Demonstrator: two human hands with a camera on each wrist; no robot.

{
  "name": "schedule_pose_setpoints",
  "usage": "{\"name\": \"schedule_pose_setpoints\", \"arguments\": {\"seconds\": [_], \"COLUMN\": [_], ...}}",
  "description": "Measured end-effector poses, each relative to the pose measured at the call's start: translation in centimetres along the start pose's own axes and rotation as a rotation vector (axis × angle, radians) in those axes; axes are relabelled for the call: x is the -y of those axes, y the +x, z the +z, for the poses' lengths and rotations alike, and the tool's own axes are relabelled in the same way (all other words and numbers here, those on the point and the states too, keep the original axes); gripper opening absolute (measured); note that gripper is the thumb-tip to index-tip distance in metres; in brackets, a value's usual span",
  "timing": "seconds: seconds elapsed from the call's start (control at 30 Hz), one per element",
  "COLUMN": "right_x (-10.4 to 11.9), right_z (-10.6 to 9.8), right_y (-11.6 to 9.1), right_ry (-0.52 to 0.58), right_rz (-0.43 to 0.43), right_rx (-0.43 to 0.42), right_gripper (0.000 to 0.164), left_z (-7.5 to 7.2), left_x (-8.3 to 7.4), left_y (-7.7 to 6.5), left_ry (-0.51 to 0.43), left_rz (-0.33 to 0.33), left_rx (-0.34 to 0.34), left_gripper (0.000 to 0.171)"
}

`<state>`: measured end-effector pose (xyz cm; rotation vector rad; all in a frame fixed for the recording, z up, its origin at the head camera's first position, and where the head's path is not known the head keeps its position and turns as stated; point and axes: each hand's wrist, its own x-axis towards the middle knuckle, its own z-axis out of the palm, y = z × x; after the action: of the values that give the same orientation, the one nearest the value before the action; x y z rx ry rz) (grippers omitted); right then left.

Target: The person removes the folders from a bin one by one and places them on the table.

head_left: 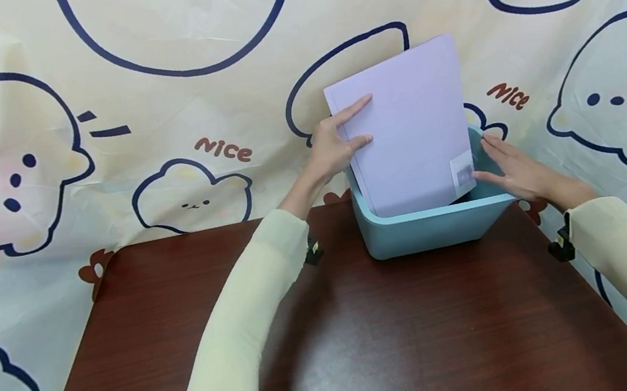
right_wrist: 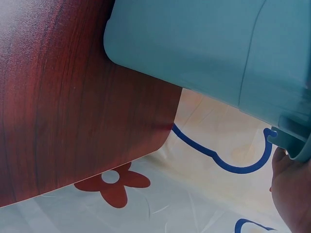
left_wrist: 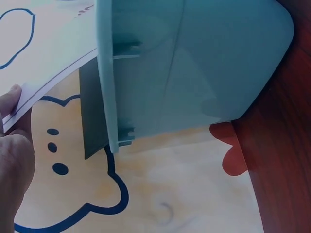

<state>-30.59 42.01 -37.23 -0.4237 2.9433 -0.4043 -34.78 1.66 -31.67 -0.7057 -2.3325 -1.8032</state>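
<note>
A lavender notebook point(head_left: 409, 128) with a pale label at its lower right corner stands tilted in a blue plastic bin point(head_left: 427, 233). My left hand point(head_left: 333, 146) grips the notebook's left edge, thumb and index finger spread over the front cover. In the left wrist view, that hand point(left_wrist: 14, 145) pinches the thin edge beside the bin's wall point(left_wrist: 194, 63). My right hand point(head_left: 514, 170) is at the bin's right rim, fingers extended and thumb near the label. The right wrist view shows part of this hand point(right_wrist: 291, 194) by the rim; its fingertips are hidden there.
The bin stands at the far right end of a dark brown wooden table point(head_left: 429, 333). A cartoon-printed cloth point(head_left: 188, 119) hangs behind and beside the table. A dark flat panel point(left_wrist: 92, 116) sticks out past the bin's rim in the left wrist view.
</note>
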Motion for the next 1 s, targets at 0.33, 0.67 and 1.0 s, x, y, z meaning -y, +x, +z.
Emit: {"name": "schedule_pose_setpoints", "arguments": {"seconds": [0.33,0.67,1.0], "right_x": [0.2,0.3,0.2], "right_z": [-0.1,-0.1,0.0], "right_y": [-0.2,-0.3,-0.3], "right_ry": [-0.006,-0.014,-0.018], "right_rz": [0.007,-0.004,-0.005], "right_rx": [0.004,-0.002,-0.020], "right_gripper": [0.097,0.096,0.095], "left_z": [-1.3,-2.9,-4.7], "left_x": [-1.0,-2.2,-4.2], "left_y": [-0.4,-0.6,-1.4], "left_ry": [-0.055,-0.113,-0.139], "left_rz": [0.093,0.196,0.249], "left_rx": [-0.062,-0.136,-0.171], "left_gripper": [0.069,0.068,0.070]}}
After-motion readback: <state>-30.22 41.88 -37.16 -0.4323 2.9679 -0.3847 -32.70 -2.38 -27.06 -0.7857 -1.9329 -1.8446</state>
